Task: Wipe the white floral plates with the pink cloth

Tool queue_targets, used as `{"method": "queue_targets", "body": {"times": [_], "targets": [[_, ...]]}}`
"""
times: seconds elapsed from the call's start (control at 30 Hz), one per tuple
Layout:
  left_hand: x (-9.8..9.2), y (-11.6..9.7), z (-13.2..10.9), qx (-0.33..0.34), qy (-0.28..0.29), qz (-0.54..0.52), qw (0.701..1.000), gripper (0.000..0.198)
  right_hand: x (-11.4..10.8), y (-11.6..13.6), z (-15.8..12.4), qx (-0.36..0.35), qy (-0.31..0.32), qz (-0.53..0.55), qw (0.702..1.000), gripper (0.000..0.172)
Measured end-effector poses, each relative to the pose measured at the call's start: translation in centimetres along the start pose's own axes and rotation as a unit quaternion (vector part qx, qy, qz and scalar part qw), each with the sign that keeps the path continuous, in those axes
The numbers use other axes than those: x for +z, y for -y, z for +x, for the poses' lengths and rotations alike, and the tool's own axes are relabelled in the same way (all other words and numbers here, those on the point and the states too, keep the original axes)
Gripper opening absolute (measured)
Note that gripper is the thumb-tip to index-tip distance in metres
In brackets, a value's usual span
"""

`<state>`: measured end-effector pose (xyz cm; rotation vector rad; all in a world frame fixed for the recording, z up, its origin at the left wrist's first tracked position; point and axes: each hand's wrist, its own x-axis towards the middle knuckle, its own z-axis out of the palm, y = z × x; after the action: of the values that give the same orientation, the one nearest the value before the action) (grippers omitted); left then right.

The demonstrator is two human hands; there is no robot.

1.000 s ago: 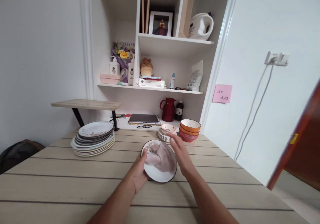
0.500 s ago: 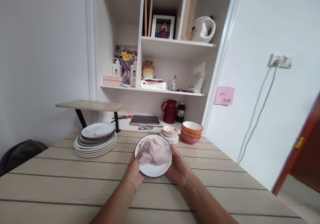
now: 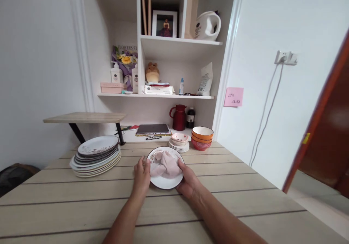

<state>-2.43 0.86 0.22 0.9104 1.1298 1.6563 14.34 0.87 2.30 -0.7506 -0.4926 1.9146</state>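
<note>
A white plate point(image 3: 167, 182) with a dark rim sits between both my hands just above the wooden table point(image 3: 81, 207). A crumpled pink cloth point(image 3: 163, 164) lies on it. My left hand point(image 3: 141, 177) grips the plate's left edge, thumb on the rim. My right hand point(image 3: 188, 180) holds the right edge, thumb resting by the cloth.
A tall stack of plates point(image 3: 95, 156) stands at the left. Small saucers with a pink bowl point(image 3: 179, 142) and stacked orange bowls point(image 3: 202, 137) sit behind the held plate. Shelves with a red jug point(image 3: 179, 117) rise at the back. A brown door point(image 3: 321, 127) is at the right.
My right hand came from hovering over the plate to gripping its right edge. The plate has moved slightly away from me and levelled, with the cloth still on it.
</note>
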Motion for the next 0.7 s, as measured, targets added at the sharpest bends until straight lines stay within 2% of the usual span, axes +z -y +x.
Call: {"method": "queue_targets", "body": {"times": [0.03, 0.1, 0.23, 0.27, 0.33, 0.4, 0.5, 0.6, 0.7], "targets": [[-0.2, -0.1, 0.3, 0.067, -0.051, 0.089, 0.992, 0.037, 0.0, 0.0, 0.1, -0.003, -0.008, 0.008, 1.000, 0.056], [-0.8, -0.4, 0.8, 0.169, -0.119, 0.228, 0.951, 0.036, -0.1, 0.1, 0.3, -0.014, -0.026, 0.022, 0.999, 0.054], [-1.3, -1.3, 0.4, 0.292, -0.185, 0.345, 0.873, 0.039, -0.4, 0.4, 0.7, -0.025, -0.047, 0.036, 0.998, 0.050], [-1.1, -1.7, 0.0, 0.341, -0.184, 0.360, 0.849, 0.040, -0.4, 0.5, 0.7, -0.026, -0.046, 0.034, 0.998, 0.050], [-0.4, -2.3, -1.1, 0.447, -0.147, 0.369, 0.801, 0.041, -0.4, 0.6, 0.6, -0.029, -0.032, 0.028, 0.999, 0.049], [0.6, -2.5, -2.2, 0.504, -0.090, 0.372, 0.774, 0.042, -0.3, 0.6, 0.5, -0.029, -0.013, 0.025, 0.999, 0.048], [1.8, -1.9, -3.0, 0.494, 0.018, 0.409, 0.767, 0.045, -0.2, 0.4, 0.3, -0.029, 0.013, 0.017, 0.999, 0.047], [2.0, -0.6, -2.5, 0.428, 0.074, 0.456, 0.777, 0.049, -0.2, 0.2, 0.4, -0.033, 0.016, -0.013, 0.999, 0.051], [1.5, 0.2, -1.7, 0.381, 0.126, 0.512, 0.759, 0.048, -0.3, 0.1, 0.5, -0.034, 0.006, -0.040, 0.999, 0.054]]}}
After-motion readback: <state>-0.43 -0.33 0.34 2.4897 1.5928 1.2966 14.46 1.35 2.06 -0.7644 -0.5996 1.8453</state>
